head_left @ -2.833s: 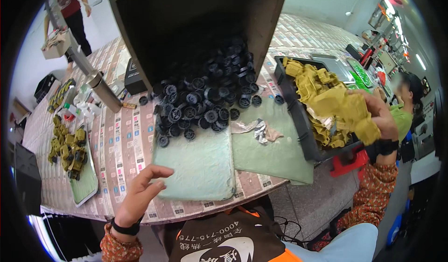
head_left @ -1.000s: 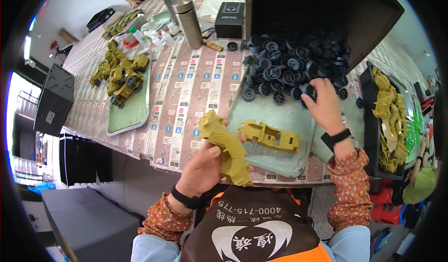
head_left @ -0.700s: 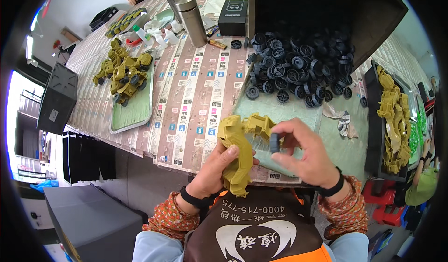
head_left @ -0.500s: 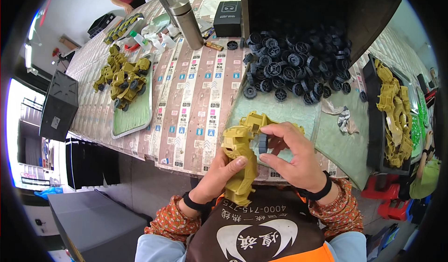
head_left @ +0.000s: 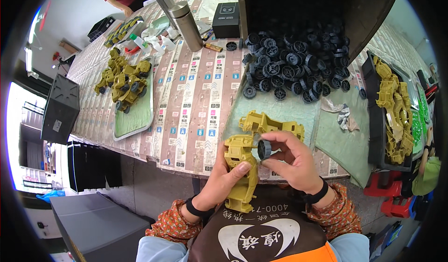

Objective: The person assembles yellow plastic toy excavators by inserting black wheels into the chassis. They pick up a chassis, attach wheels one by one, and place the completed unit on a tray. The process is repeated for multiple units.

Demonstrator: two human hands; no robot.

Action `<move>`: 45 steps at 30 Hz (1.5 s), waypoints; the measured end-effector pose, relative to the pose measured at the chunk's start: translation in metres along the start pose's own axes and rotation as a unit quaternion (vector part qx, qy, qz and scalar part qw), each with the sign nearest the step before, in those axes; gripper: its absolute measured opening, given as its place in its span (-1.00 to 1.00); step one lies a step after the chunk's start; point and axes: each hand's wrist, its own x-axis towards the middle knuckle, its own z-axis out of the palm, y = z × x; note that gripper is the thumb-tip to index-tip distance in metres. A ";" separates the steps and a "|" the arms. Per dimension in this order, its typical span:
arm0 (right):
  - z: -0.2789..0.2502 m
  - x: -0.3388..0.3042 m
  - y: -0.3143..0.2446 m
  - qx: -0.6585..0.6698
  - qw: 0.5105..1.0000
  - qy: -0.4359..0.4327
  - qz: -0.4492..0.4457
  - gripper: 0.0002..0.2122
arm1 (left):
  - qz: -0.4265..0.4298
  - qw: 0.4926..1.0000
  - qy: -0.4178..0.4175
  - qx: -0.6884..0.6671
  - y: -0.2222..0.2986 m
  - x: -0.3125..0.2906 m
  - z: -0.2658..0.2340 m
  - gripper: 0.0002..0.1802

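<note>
My left hand is closed round a yellow-olive plastic toy truck body, held upright in front of my apron. Between the thumb and fingers of my right hand is a dark grey toy wheel, close beside the truck body's right side. I cannot tell whether the wheel touches it. Just beyond my hands, a second truck body lies on the green mat. Farther off, a big heap of black wheels spills from a dark tipped box.
On the left, a tray holds toy trucks with wheels fitted. A black crate of yellow bodies stands at the right. A metal post, a black box and small bottles stand toward the back. Cloth scraps lie right of the mat.
The truck body in my left hand has shifted slightly down and is turned more upright. My right hand has moved a little lower with the wheel, whose face now shows more.
</note>
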 end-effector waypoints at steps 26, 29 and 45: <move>-0.011 -0.013 -0.002 -0.103 0.994 -0.022 -0.017 -0.58 | 0.007 0.994 -0.098 0.044 -0.006 -0.010 0.002 -0.23; -0.006 -0.022 -0.005 -0.123 0.992 0.000 -0.032 -0.60 | -0.021 0.994 -0.106 0.024 -0.002 -0.011 0.001 -0.22; -0.006 -0.022 -0.006 -0.343 0.902 0.002 -0.263 -0.45 | -0.160 0.968 -0.177 -0.076 -0.014 -0.011 -0.018 -0.03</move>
